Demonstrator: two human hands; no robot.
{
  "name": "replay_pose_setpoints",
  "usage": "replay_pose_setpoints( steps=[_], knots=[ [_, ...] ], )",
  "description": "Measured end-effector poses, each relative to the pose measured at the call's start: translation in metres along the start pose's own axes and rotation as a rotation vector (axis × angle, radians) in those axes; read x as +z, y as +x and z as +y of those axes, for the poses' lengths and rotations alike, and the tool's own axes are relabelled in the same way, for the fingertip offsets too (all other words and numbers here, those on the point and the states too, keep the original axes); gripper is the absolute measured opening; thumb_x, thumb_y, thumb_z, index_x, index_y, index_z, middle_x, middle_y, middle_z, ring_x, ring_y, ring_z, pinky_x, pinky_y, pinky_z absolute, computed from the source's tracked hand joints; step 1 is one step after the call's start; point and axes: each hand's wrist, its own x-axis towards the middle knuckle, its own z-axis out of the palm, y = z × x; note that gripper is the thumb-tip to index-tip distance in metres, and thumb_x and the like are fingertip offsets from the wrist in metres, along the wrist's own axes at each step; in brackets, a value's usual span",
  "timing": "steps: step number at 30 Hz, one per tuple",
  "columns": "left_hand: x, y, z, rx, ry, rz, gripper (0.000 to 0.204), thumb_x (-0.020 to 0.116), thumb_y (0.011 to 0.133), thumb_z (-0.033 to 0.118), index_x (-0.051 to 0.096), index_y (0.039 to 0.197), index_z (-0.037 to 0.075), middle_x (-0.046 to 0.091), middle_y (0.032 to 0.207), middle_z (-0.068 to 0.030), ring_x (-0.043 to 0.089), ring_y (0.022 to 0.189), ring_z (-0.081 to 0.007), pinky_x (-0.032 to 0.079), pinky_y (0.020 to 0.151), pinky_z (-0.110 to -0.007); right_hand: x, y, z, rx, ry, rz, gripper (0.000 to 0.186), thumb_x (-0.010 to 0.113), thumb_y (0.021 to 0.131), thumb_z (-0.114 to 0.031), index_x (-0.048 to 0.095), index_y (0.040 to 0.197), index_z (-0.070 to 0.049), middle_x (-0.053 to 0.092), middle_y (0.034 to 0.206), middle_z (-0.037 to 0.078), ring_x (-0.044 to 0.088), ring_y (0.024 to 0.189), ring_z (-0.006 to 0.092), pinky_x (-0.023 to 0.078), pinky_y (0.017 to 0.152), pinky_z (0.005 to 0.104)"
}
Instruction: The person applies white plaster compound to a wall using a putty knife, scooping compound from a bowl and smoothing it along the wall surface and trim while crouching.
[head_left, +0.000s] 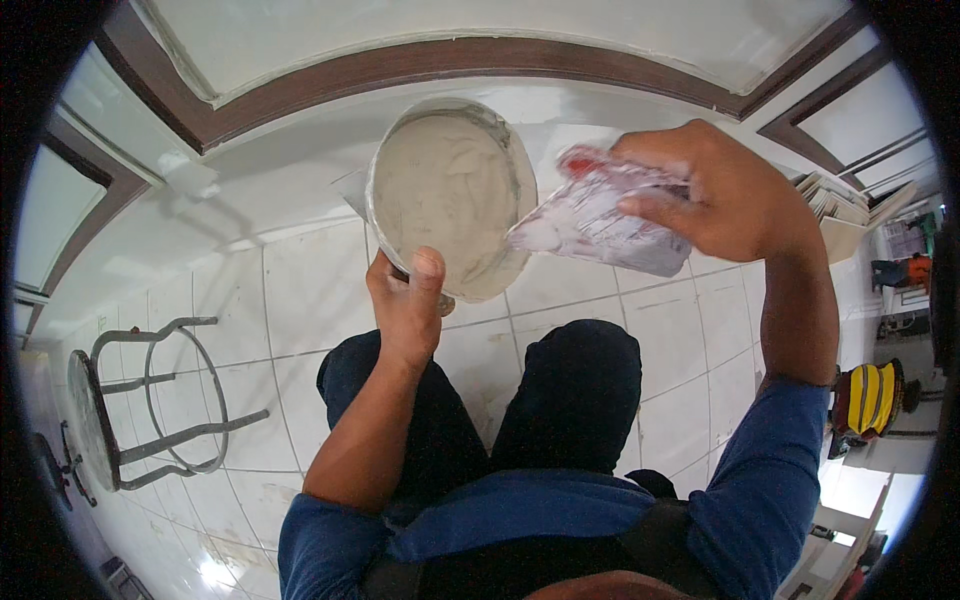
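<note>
**Two hands, a bowl of grey paste and a smeared trowel**

We see the left hand (pixel 408 305) closed on the near rim of a round bowl (pixel 385 170), thumb (pixel 427 272) pressed flat over the lip and the other fingers curled out of sight beneath it. The bowl rises just beyond the thumb, tilted so its open face turns toward us, and it is filled with thick pale grey paste (pixel 450 195) that reaches nearly to the rim.

The right hand (pixel 725 195) is wrapped around the handle end of a flat trowel (pixel 600 220). Its fingers (pixel 655 210) fold over the top of the tool and grip it firmly; we cannot tell how the thumb sits, as the tool hides it. A red patch shows just off the fingertips. The blade reaches away from the fingers toward the bowl, coated in whitish paste, and its tip meets the bowl's rim on the side nearest the right hand.

Below both hands lie our knees in dark trousers (pixel 575 390), over a white tiled floor (pixel 300 290). Well off to the left of the left hand, a metal stool (pixel 150 400) lies on its side. Beyond the fingertips, a white wall with brown trim (pixel 450 58) runs across.
</note>
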Motion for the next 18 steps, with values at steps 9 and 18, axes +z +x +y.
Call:
replay_pose_setpoints(
  steps=[9,18],
  knots=[
    [0.015,-0.008,0.018,0.029,-0.025,-0.010,0.085,0.082,0.073,0.054,0.052,0.119,-0.010,0.064,0.106,-0.0145,0.063,0.098,-0.0204,0.051,0.086,-0.034,0.023,0.040,-0.022,-0.022,-0.407,-0.159,0.029,0.067,0.081,-0.009,0.065,0.110,-0.005,0.069,0.080,0.018,0.069,0.070,0.0291,0.053,0.067,0.0406],
    [0.016,-0.003,0.026,-0.002,-0.022,-0.008,0.076,0.076,0.078,0.057,0.057,0.108,-0.011,0.064,0.085,-0.0108,0.061,0.071,-0.0136,0.051,0.061,-0.028,0.031,0.043,-0.038,0.095,-0.637,-0.083,0.023,0.060,0.076,-0.003,0.068,0.097,-0.002,0.068,0.077,0.018,0.069,0.079,0.0334,0.055,0.068,0.0459]
  ],
)
